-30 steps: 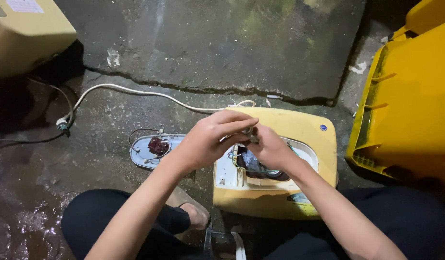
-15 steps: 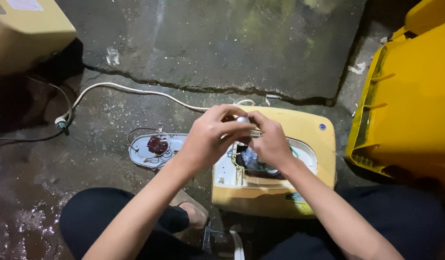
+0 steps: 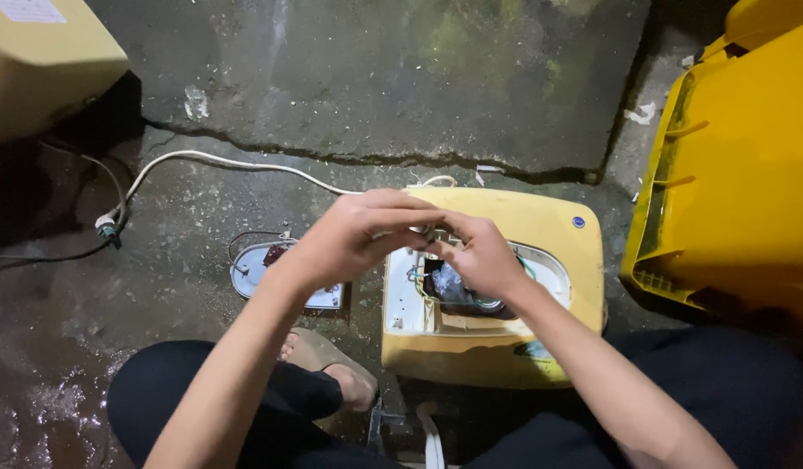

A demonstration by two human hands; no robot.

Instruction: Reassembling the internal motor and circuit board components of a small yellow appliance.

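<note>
A person sits low over a wet, cracked concrete floor [image 3: 375, 78], knees in dark trousers to either side and one sandalled foot [image 3: 327, 365] showing between them. Directly in front stands a cream-yellow appliance housing [image 3: 549, 230], its top opened so that a recess with wiring and a dark component [image 3: 453, 287] is exposed. Both hands meet above the rear edge of that recess. The left hand [image 3: 353, 239] is curled, its fingers drawn together and pinching a small pale part [image 3: 421, 231] at the fingertips. The right hand [image 3: 479, 256] faces it, fingers likewise closed on the same small part, so that the two hands touch at the tips; what exactly the part is cannot be made out. To the left of the housing, flat on the floor, lies a detached whitish panel [image 3: 254, 269] with a dark red piece on it, partly hidden by the left forearm. A white cable [image 3: 228, 161] runs across the floor from behind the housing to a connector [image 3: 108, 227] at the far left. A yellow plastic bin [image 3: 740, 174] stands at the right edge, and a second cream-coloured casing [image 3: 45, 61] sits at the upper left.
</note>
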